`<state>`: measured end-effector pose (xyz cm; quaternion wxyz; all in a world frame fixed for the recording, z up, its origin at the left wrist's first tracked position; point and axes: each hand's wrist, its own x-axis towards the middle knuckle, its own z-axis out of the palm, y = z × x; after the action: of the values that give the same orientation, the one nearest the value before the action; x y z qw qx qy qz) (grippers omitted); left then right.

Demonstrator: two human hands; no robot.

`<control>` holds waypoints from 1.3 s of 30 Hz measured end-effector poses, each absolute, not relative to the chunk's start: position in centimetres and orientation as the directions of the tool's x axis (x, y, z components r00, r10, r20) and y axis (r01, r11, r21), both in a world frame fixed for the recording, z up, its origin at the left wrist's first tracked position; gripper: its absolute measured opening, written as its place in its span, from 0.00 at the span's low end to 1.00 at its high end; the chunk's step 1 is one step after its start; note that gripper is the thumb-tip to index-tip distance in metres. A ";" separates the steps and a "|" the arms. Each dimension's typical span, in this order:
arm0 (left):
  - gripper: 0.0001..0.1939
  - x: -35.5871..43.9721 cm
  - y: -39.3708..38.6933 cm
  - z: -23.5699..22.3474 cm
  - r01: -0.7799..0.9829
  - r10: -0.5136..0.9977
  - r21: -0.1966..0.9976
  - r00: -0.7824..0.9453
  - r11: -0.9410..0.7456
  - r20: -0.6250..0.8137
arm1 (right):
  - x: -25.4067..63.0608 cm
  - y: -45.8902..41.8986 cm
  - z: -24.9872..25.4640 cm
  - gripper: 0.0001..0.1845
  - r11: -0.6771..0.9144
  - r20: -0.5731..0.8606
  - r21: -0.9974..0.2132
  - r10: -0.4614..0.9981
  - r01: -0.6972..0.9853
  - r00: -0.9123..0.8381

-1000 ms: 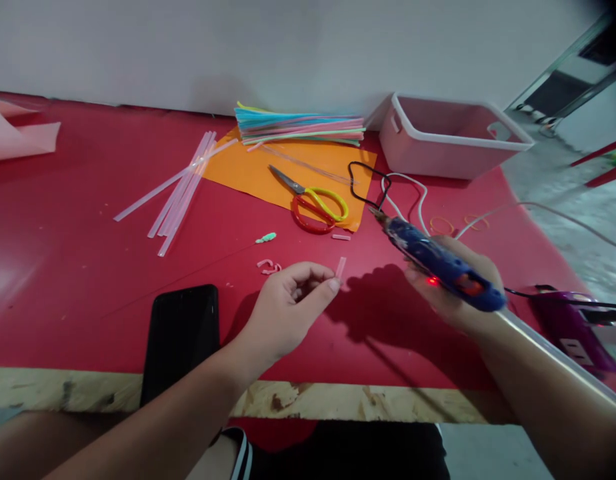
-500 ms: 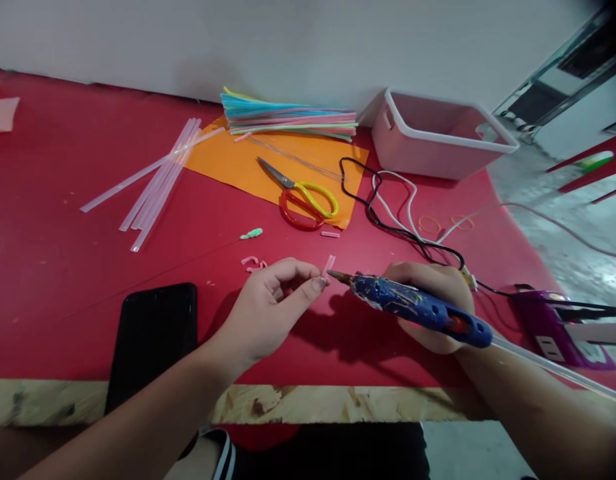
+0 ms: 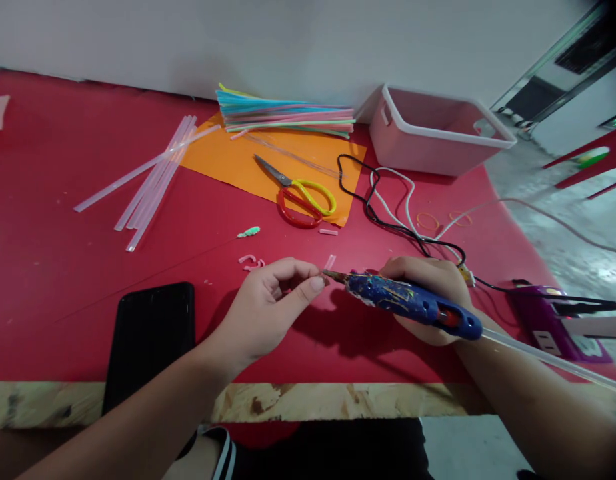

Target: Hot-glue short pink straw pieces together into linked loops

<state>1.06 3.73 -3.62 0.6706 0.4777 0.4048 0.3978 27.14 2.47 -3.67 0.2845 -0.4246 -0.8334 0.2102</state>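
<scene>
My left hand (image 3: 271,307) pinches a short pink straw piece (image 3: 330,262) between thumb and forefinger, held just above the red table (image 3: 63,267). My right hand (image 3: 431,293) grips a blue hot glue gun (image 3: 408,303). Its nozzle touches the straw piece at my left fingertips. A clear glue stick (image 3: 548,360) sticks out of the gun's back. The gun's black cord (image 3: 388,220) loops across the table.
A black phone (image 3: 151,340) lies left of my left arm. Scissors (image 3: 301,193) rest on an orange sheet (image 3: 228,163), with coloured straws (image 3: 288,117) behind, glue sticks (image 3: 148,177) to the left, a white bin (image 3: 438,133) and purple power strip (image 3: 553,320) at right. Small straw bits (image 3: 251,261) lie nearby.
My right hand swung the glue gun from pointing away up the table down and left, until its nozzle met the straw piece. The left hand stayed almost still.
</scene>
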 end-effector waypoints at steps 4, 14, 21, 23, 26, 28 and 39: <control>0.05 0.9 3.7 -3.8 -0.120 0.914 0.968 0.372 0.219 -0.161 | 27.2 2.7 -3.9 0.11 0.572 0.314 -0.568 0.815 0.592 -0.487; 0.04 0.8 3.6 -3.7 -0.109 0.914 0.971 0.373 0.215 -0.160 | 27.4 2.9 -3.9 0.14 0.607 0.338 -0.529 0.792 0.593 -0.509; 0.05 0.8 3.6 -3.8 -0.101 0.916 0.973 0.370 0.208 -0.157 | 27.3 2.8 -3.9 0.13 0.605 0.350 -0.516 0.795 0.607 -0.495; 0.05 0.8 3.6 -3.8 -0.097 0.920 0.977 0.364 0.193 -0.145 | 27.4 2.8 -3.9 0.13 0.605 0.347 -0.517 0.795 0.605 -0.498; 0.05 0.8 3.6 -3.8 -0.091 0.927 0.980 0.350 0.175 -0.133 | 27.4 2.9 -3.9 0.12 0.613 0.357 -0.526 0.788 0.590 -0.501; 0.05 0.8 3.6 -3.8 -0.087 0.928 0.981 0.347 0.173 -0.133 | 27.3 3.0 -3.9 0.11 0.628 0.377 -0.526 0.776 0.573 -0.505; 0.04 0.9 3.5 -3.8 -0.102 0.930 0.979 0.342 0.178 -0.134 | 27.3 2.8 -3.8 0.11 0.594 0.359 -0.522 0.804 0.611 -0.475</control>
<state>0.93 3.54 -3.82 0.6473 0.5020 0.4125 0.3986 27.25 2.81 -3.80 0.2941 -0.4196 -0.8431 0.1635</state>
